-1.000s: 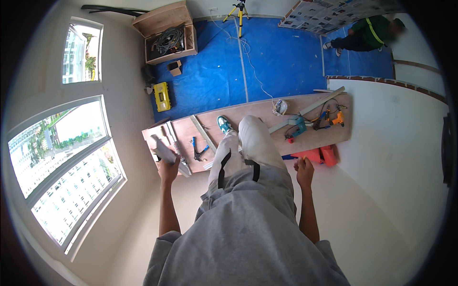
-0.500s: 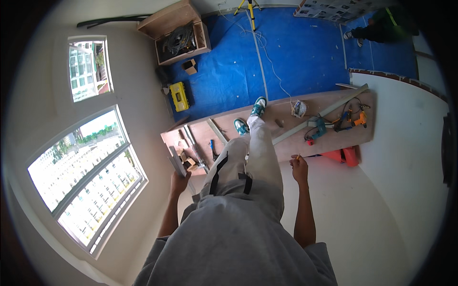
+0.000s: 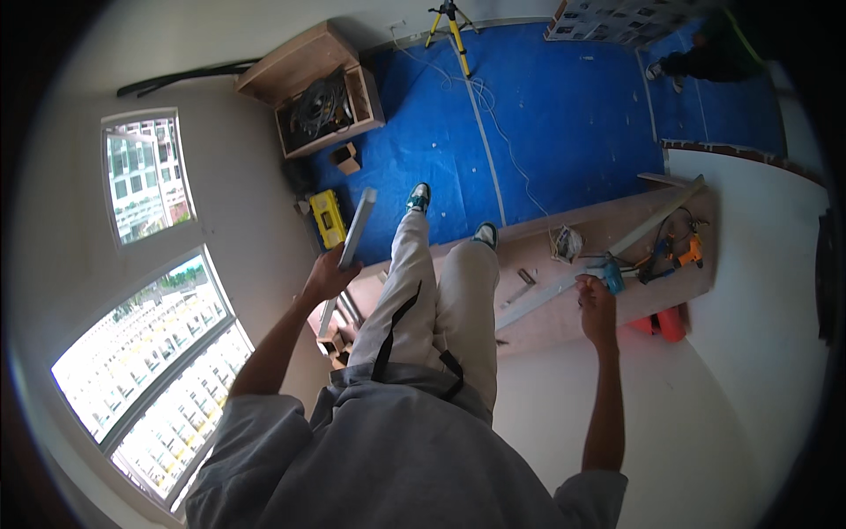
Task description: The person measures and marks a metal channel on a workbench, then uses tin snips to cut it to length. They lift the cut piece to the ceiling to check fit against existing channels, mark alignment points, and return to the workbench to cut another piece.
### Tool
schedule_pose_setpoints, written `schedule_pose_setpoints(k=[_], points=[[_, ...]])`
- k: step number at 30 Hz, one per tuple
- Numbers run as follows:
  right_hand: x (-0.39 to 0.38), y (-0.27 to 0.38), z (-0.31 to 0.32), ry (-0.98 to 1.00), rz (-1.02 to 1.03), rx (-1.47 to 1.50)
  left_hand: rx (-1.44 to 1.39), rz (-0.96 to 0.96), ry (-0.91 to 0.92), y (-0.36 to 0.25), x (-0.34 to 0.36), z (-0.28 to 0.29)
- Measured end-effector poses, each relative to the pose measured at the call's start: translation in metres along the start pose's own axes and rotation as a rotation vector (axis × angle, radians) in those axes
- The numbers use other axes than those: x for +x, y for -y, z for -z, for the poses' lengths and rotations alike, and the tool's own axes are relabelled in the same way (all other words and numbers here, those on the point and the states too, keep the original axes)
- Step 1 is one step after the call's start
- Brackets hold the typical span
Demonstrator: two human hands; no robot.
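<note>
Grey flat bar (image 3: 357,227) clamped in left hand (image 3: 328,278), lifted off the board's left end; right hand (image 3: 596,309) loosely curled, empty, above long strips (image 3: 564,284) not yet lifted.

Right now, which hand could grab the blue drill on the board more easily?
The right hand, probably. It hangs empty right beside the blue drill on the board. The left hand is across the legs and already grips a flat grey bar.
</note>
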State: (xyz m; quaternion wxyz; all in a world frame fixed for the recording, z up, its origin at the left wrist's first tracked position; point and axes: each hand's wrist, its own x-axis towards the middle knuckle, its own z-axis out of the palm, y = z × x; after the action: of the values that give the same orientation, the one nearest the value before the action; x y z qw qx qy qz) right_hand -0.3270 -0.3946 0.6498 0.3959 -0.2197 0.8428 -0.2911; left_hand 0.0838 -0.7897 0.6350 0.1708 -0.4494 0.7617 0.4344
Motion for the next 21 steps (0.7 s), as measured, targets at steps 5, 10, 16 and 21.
schedule_pose_setpoints(k=[5,10,16,21], points=[[0.028,0.066,0.050,0.000,0.067,0.110,0.337,0.298,0.507,-0.032,0.126,0.031],[0.100,0.089,-0.034,0.028,-0.014,-0.425,0.696,0.105,0.395,0.068,0.175,0.111],[0.374,0.004,-0.375,-0.324,0.109,-0.210,0.256,0.208,-0.212,0.362,0.352,0.091],[0.504,0.068,-0.592,-0.395,0.113,-0.045,-0.271,0.458,-0.463,0.502,0.351,0.031]])
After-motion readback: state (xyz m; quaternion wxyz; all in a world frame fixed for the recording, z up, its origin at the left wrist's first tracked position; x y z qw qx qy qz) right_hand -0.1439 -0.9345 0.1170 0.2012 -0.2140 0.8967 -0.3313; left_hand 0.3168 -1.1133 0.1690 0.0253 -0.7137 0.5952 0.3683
